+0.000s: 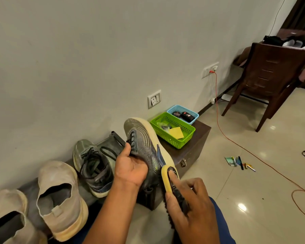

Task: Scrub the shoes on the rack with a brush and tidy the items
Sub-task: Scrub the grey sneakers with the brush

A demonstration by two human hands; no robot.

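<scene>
Left hand [130, 166] covers the opening and heel of the grey shoe [144, 143]; fingers inside, not visible. Right hand [188, 205] hides most of the brush [171, 180], bristles blurred. Beige shoe [9, 219] at lower left cut off by frame edge. Labels on the tins in the blue basket [192, 111] unreadable. Contents of green basket [176, 140] partly behind its wall. Small items on floor [239, 162] too small to identify. Stuff on the chair [271, 67] blurred

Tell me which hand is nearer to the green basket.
Left. The left hand grips the grey sneaker just below and left of the green basket. The right hand holds the brush lower down, farther from it.
</scene>
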